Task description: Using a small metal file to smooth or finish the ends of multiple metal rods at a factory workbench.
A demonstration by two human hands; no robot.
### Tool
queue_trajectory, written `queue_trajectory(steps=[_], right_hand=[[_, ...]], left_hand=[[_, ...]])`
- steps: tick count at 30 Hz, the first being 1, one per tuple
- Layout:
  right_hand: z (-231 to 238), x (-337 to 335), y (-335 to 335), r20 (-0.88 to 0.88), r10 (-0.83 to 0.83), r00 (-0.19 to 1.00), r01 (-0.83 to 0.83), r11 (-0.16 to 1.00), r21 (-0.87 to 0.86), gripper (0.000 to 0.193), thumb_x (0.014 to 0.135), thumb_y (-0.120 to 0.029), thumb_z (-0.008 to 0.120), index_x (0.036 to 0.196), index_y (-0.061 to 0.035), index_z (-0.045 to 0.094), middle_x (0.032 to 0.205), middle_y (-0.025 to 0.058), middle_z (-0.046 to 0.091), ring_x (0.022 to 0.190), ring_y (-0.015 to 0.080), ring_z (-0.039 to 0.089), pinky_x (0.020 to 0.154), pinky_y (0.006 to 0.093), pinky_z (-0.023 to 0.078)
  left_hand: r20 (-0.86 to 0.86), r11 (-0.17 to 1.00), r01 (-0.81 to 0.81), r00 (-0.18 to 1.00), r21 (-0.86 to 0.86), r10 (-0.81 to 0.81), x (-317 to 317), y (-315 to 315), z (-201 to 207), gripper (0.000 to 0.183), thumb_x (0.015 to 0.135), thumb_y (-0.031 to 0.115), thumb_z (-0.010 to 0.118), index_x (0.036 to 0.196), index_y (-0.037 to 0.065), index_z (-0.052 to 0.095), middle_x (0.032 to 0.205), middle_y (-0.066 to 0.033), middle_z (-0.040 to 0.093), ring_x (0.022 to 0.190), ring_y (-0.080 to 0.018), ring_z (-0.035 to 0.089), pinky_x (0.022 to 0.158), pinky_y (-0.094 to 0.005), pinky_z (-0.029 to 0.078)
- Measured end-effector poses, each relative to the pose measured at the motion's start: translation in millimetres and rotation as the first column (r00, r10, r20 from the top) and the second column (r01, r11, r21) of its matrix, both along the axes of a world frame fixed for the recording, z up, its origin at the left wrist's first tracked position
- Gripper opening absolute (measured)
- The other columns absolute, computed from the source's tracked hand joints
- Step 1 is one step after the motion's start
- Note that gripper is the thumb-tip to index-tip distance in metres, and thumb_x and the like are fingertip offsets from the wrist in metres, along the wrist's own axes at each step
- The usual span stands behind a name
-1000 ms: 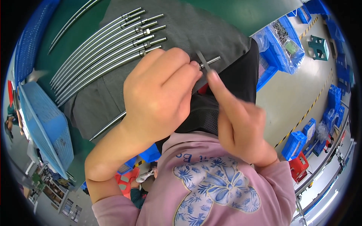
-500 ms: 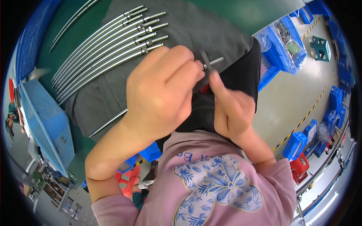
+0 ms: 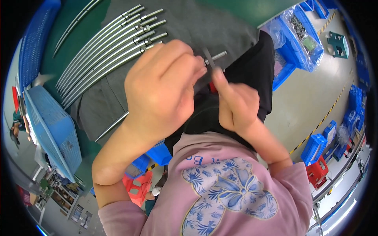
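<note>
My left hand (image 3: 161, 78) is closed around a thin silver metal rod (image 3: 112, 126). The rod's lower part shows beside my left wrist, and its fitted end sticks out past my fingertips. My right hand (image 3: 238, 104) is closed, thumb up, on a thin flat grey metal strip (image 3: 208, 57) that crosses the rod just beyond the left fingers. Motion blurs the strip, and my grip hides its lower part, so its exact kind cannot be made out. Several similar silver rods (image 3: 106, 51) lie side by side on a dark grey cloth (image 3: 197, 23), left of my hands.
The cloth covers part of a green table (image 3: 236, 11). Two more rods (image 3: 75, 25) lie at the far left. Blue perforated baskets (image 3: 55, 126) stand along the left side. At right are blue bins (image 3: 301, 39) with small metal parts, a green stool (image 3: 338, 44) and a red stool (image 3: 317, 173).
The view has shifted slightly, moving the hands and rods a little up and left in the picture. Both hands keep the same grips, with the strip still across the rod.
</note>
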State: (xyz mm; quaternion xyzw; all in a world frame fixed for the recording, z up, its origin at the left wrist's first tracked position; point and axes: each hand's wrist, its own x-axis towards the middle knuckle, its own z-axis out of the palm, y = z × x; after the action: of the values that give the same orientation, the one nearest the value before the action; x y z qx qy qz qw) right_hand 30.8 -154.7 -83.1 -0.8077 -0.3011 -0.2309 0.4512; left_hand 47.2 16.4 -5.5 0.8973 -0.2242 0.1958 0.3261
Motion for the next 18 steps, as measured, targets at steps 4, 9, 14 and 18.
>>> queue_trajectory(steps=[4,9,14,18], right_hand=[[-1,-5,4,0.023,0.002,1.000,-0.003,0.999,0.043,0.060,0.061,0.003,0.057,0.120,-0.0016,0.064,0.050,0.0009,0.033,0.036,0.0146,0.032,0.036,0.0284,0.031],[-8,-10,-4,0.004,0.058,0.998,-0.058,0.998,0.011,0.060,0.060,0.004,0.058,0.120,0.0012,0.063,0.051,0.0011,0.031,0.037,0.0149,0.032,0.036,0.0287,0.030],[-3,-26,-25,-0.081,0.039,0.996,-0.036,0.999,0.038,0.058,0.063,0.007,0.057,0.120,0.0033,0.063,0.049,0.0008,0.032,0.036,0.0136,0.031,0.037,0.0279,0.028],[18,-17,-22,-0.088,0.073,0.993,-0.065,0.993,0.095,0.059,0.063,0.009,0.057,0.121,0.0030,0.062,0.049,0.0009,0.032,0.036,0.0140,0.031,0.037,0.0279,0.029]], left_hand=[[-0.023,1.000,0.003,1.000,-0.024,-0.004,-1,1,2,0.023,0.058,-0.005,0.070,0.076,0.004,0.060,0.075,-0.0066,0.055,0.063,-0.0251,0.054,0.055,-0.0346,0.044],[-0.017,1.000,0.005,1.000,0.012,-0.005,1,1,5,0.023,0.057,-0.005,0.071,0.075,0.003,0.060,0.074,-0.0060,0.055,0.063,-0.0248,0.055,0.054,-0.0337,0.044],[-0.031,1.000,-0.007,0.999,0.008,0.008,0,1,5,0.018,0.064,-0.006,0.073,0.075,0.001,0.060,0.074,-0.0075,0.058,0.062,-0.0216,0.055,0.054,-0.0299,0.044],[-0.058,0.999,-0.051,0.997,0.003,0.051,-2,0,5,0.021,0.059,-0.004,0.074,0.073,0.003,0.060,0.073,-0.0060,0.056,0.064,-0.0245,0.056,0.055,-0.0328,0.045]])
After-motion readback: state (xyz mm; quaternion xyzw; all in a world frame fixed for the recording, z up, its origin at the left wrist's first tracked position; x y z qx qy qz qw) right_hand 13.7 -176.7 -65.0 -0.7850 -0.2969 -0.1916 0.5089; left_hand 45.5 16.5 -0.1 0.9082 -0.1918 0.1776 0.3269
